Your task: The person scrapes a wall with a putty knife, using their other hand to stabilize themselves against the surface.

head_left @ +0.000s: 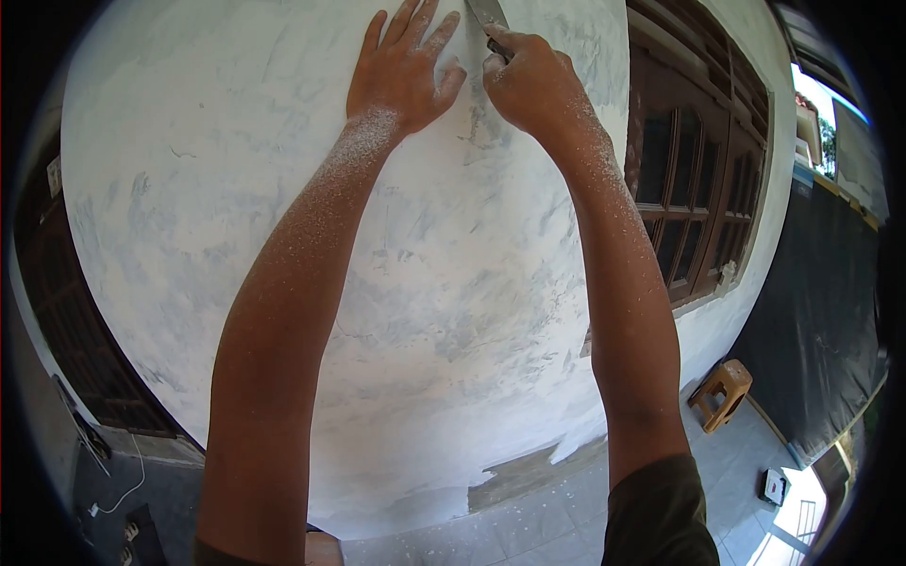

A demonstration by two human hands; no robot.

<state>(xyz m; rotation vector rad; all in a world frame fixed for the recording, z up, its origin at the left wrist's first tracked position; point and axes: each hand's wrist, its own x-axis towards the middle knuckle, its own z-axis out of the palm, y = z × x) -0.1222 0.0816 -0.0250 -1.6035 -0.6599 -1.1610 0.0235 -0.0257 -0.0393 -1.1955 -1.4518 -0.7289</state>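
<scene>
My left hand point(404, 71) lies against the white, patchy wall point(453, 255) with its fingers spread, holding nothing. To its right, my right hand point(538, 85) is closed around the handle of a putty knife point(488, 13). The metal blade points up and leaves the top of the view, so its far end is hidden. Pale dust covers both wrists and forearms. Grey smears and small cracks mark the wall around the hands.
Right of the wall's near face is a brown wooden window point(694, 179). A brown plastic stool point(722, 394) stands on the tiled floor point(538, 524) before a dark sheet point(816, 321). A dark door point(80, 311) and a white cable point(132, 481) are at left.
</scene>
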